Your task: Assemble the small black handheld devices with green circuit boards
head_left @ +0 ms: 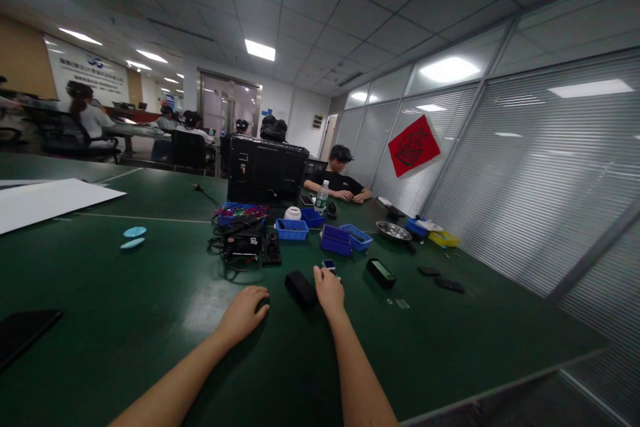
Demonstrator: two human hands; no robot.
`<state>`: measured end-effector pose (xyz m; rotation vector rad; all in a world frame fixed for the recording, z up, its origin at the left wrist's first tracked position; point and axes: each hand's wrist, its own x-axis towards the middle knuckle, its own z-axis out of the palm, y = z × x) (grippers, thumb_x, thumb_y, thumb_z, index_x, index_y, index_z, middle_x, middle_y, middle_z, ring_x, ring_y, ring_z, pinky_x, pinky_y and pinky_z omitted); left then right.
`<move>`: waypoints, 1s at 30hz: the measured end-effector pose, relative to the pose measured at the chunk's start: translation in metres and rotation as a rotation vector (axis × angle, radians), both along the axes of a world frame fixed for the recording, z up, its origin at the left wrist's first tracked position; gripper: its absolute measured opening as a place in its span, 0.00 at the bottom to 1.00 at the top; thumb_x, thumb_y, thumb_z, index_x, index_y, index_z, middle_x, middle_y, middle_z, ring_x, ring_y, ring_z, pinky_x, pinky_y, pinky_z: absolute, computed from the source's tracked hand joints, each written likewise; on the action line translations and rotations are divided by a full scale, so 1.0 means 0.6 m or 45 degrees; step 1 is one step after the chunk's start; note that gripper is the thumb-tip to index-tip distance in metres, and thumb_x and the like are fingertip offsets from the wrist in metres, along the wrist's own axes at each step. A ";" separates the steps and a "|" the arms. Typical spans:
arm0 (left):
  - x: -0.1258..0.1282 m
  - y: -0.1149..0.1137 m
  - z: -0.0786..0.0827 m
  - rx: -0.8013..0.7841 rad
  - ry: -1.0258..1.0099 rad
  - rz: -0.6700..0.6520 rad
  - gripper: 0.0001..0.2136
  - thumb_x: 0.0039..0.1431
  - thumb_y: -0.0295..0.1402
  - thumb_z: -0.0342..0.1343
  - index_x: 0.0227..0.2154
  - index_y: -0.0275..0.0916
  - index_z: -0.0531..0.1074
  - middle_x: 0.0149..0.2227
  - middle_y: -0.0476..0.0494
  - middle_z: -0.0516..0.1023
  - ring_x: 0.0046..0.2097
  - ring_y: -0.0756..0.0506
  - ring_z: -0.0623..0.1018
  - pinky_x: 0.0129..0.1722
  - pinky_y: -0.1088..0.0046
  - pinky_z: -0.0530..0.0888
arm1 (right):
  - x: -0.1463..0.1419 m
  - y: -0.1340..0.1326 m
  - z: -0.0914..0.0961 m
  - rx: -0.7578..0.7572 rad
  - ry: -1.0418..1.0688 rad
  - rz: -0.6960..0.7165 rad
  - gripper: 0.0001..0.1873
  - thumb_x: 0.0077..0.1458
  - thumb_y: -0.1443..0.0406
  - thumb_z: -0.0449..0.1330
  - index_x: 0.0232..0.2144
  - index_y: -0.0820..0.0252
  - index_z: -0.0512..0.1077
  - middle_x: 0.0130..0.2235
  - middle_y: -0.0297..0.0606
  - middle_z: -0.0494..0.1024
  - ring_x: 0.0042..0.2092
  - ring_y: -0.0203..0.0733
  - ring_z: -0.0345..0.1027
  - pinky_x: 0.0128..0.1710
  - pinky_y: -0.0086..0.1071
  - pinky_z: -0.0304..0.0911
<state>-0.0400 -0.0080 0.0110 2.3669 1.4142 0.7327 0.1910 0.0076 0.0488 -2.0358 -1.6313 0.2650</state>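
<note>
My left hand [245,313] rests on the green table, palm down, with its fingers loosely apart and nothing in it. A black box [301,288] lies between my hands, close to the right one. My right hand [330,292] is curled, its fingertips hidden from view. Just past it shows a small device [329,265] with a dark screen and pale edges, like a watch; whether my fingers grip it is unclear. To the right sits an oblong black case [381,273] with a pale green top face.
Blue bins [336,240], a baseball [293,213] and a tangle of black cables with a power adapter [243,245] stand ahead. A metal bowl [393,231] and flat black pieces [449,285] lie right. Two light-blue discs [133,243] lie left. A person [340,177] sits across the table.
</note>
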 end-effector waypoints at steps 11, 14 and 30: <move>-0.008 -0.001 0.004 -0.078 -0.065 0.014 0.14 0.53 0.35 0.47 0.41 0.42 0.70 0.46 0.46 0.73 0.49 0.45 0.69 0.51 0.68 0.62 | -0.041 -0.005 -0.029 0.028 0.107 0.332 0.17 0.44 0.70 0.53 0.39 0.58 0.71 0.37 0.38 0.73 0.39 0.39 0.66 0.37 0.28 0.57; -0.010 0.003 0.000 -0.098 -0.102 0.046 0.15 0.52 0.35 0.47 0.44 0.41 0.68 0.46 0.45 0.72 0.49 0.45 0.69 0.51 0.68 0.63 | -0.027 0.006 -0.029 -0.029 0.304 0.379 0.08 0.46 0.66 0.53 0.23 0.62 0.72 0.26 0.35 0.74 0.30 0.37 0.67 0.31 0.26 0.58; 0.036 0.013 0.003 -0.160 -0.142 -0.001 0.38 0.44 0.41 0.56 0.58 0.38 0.47 0.56 0.40 0.61 0.56 0.42 0.62 0.54 0.66 0.58 | 0.073 0.040 -0.038 -0.060 -0.078 -0.274 0.22 0.56 0.57 0.43 0.36 0.65 0.71 0.40 0.55 0.70 0.43 0.53 0.64 0.40 0.40 0.57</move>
